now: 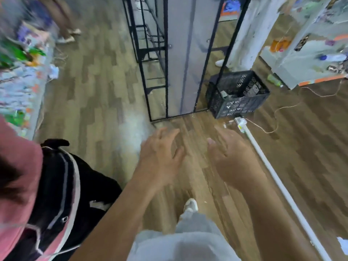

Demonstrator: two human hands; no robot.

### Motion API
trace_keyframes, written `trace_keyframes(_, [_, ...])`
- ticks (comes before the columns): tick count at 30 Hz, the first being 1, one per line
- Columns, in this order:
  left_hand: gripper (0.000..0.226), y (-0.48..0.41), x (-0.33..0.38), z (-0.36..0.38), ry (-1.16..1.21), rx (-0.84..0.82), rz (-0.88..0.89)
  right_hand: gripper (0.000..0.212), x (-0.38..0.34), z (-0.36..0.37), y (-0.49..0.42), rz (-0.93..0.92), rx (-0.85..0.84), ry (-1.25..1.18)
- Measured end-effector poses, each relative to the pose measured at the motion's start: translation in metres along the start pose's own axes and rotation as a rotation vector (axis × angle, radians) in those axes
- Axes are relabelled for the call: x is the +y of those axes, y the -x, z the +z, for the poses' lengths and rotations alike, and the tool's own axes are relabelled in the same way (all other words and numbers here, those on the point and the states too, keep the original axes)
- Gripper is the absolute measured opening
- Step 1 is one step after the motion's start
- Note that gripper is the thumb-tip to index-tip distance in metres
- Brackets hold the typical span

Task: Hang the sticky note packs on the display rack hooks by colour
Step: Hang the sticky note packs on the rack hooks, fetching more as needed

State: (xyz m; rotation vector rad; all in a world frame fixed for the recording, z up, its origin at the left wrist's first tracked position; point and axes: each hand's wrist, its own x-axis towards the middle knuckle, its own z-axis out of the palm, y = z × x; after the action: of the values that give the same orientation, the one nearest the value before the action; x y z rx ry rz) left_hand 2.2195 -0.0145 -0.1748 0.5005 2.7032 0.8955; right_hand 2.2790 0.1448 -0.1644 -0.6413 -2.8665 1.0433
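My left hand (160, 153) and my right hand (231, 157) reach forward over the wooden floor, fingers spread and relaxed, holding nothing. Ahead stands a black metal-framed display rack (165, 63) with grey panels. No sticky note pack can be made out; the picture is blurred. A black plastic crate (239, 95) sits on the floor at the rack's right side, with small items inside that I cannot identify.
A person in a pink top and dark clothes (28, 185) stands close at my left. Shelves of mixed goods (20, 76) line the left; another shelf unit (308, 49) stands at the right. A white pole (278, 181) and a thin cord (282, 108) lie on the floor at the right.
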Motion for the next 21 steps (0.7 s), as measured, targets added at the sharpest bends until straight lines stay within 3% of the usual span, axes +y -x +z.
trace_keyframes(6, [0.051,-0.101,-0.004,-0.026,0.056,0.141,-0.194,0.057,-0.032,-0.008,-0.146,-0.186,-0.142,0.073])
trace_keyframes(14, [0.050,-0.231,-0.052,-0.055,0.094,0.266,-0.299,0.054,-0.089,0.024,-0.306,-0.336,-0.231,0.086])
trace_keyframes(21, [0.049,-0.337,-0.124,-0.129,0.113,0.404,-0.414,0.053,-0.183,0.087,-0.421,-0.451,-0.348,0.096])
